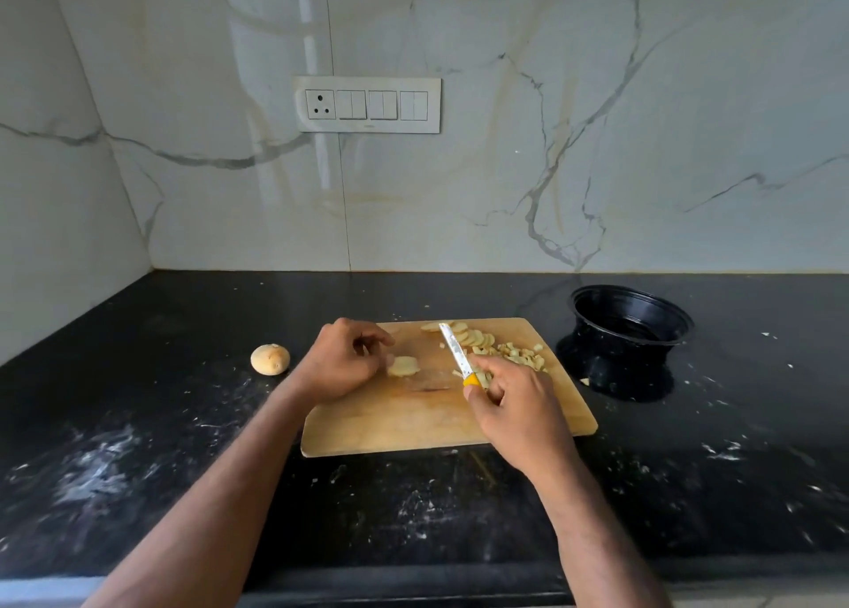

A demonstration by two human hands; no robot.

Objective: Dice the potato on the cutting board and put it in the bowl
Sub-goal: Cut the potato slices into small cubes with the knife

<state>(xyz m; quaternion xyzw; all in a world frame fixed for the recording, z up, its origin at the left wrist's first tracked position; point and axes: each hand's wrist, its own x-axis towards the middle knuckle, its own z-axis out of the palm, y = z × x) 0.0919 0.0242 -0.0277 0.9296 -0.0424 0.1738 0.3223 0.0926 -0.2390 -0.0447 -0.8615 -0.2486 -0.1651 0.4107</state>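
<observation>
- A few potato slices (403, 366) lie stacked near the middle of the cutting board (413, 423), just beside the fingertips of the left hand (342, 361).
- More potato sits along the far right part of the board: a row of overlapping slices (468, 335) at the far edge, and next to them a heap of diced pieces (521, 355) running toward the right edge.
- The left hand rests on the left part of the board with its fingers curled loosely; whether the fingertips touch the stacked slices or only come close cannot be told, and it grips nothing that shows.
- The right hand (514, 407) is wrapped round the yellow handle of a knife (457, 352). The blade points away from the person and a little to the left, its tip over the row of slices at the far edge.
- The wooden cutting board lies flat on the black counter (138, 423), in front of the person.
- A black bowl (631, 313) stands on the counter to the right of the board, apart from it. No potato shows inside it.
- A small bit of potato (584, 381) lies on the counter between the board's right edge and the bowl.
- A round potato end (270, 359) with its skin on lies on the counter to the left of the board, well apart from the left hand.
- White specks and smears are scattered over the counter.
- A switch plate (367, 104) with a socket is set in the marble wall behind.
</observation>
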